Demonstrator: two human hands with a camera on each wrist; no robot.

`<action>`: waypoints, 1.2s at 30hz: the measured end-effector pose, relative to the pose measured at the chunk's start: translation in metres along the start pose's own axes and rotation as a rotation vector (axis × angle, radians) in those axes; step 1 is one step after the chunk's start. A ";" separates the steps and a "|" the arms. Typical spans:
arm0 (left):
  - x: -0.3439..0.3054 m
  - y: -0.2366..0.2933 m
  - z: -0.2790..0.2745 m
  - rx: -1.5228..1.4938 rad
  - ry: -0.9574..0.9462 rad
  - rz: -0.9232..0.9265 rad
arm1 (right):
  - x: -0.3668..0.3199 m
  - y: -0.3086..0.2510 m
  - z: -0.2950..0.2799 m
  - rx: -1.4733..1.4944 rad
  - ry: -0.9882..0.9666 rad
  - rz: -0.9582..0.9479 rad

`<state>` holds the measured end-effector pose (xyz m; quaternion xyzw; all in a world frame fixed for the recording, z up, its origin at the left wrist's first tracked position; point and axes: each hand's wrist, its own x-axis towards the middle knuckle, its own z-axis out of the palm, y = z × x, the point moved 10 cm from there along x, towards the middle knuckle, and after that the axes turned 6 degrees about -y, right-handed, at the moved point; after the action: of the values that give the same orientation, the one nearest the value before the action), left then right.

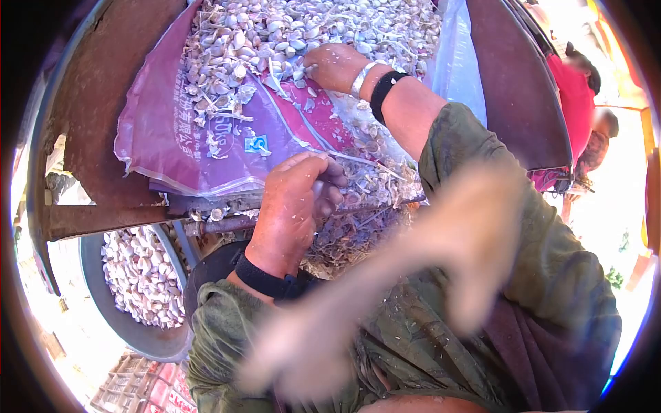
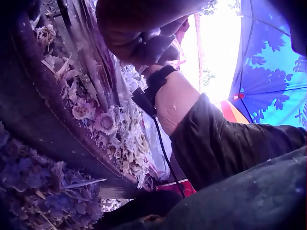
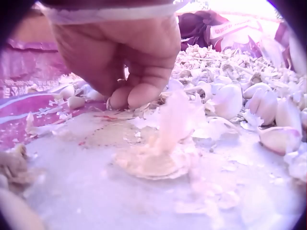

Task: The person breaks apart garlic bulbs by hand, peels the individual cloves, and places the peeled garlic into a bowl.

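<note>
Loose garlic cloves [image 1: 275, 27] lie heaped on a purple printed bag [image 1: 234, 162]. My right hand [image 1: 337, 67] is at the near edge of the heap, its fingers bent down. In the right wrist view, the fingertips of my right hand [image 3: 120, 57] touch the littered bag surface beside cloves [image 3: 228, 101]; nothing held shows between them. Nearer that camera lies a pale root disc with skin [image 3: 153, 160]. My left hand [image 1: 292, 206] hovers by the bag's near edge, fingers curled. The left wrist view shows this left hand [image 2: 144, 38] from below, its palm hidden.
A round basin [image 1: 93, 268] holding cloves stands at lower left, near a plastic crate [image 1: 124, 385]. Dry skins and roots [image 1: 351, 237] gather below the rusty metal edge [image 1: 89, 221]. A person in red [image 1: 573, 96] is at the right. A blue umbrella [image 2: 273, 62] shows behind.
</note>
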<state>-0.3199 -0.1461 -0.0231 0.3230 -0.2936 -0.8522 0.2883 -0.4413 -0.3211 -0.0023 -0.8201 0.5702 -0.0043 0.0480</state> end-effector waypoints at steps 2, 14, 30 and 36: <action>-0.001 0.001 -0.001 -0.007 0.027 -0.013 | -0.012 0.006 -0.006 0.111 0.107 0.016; 0.012 -0.009 -0.005 -0.329 0.002 -0.014 | -0.126 -0.100 -0.065 0.735 -0.009 -0.371; -0.128 0.073 0.165 -0.210 -0.995 0.302 | -0.092 0.006 -0.018 0.860 0.034 0.257; -0.174 0.077 0.168 -0.705 -1.259 0.045 | -0.054 0.002 -0.012 0.291 0.123 0.010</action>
<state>-0.3086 -0.0263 0.2000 -0.3477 -0.1180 -0.9147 0.1689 -0.4625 -0.2720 0.0116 -0.7999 0.5694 -0.1369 0.1311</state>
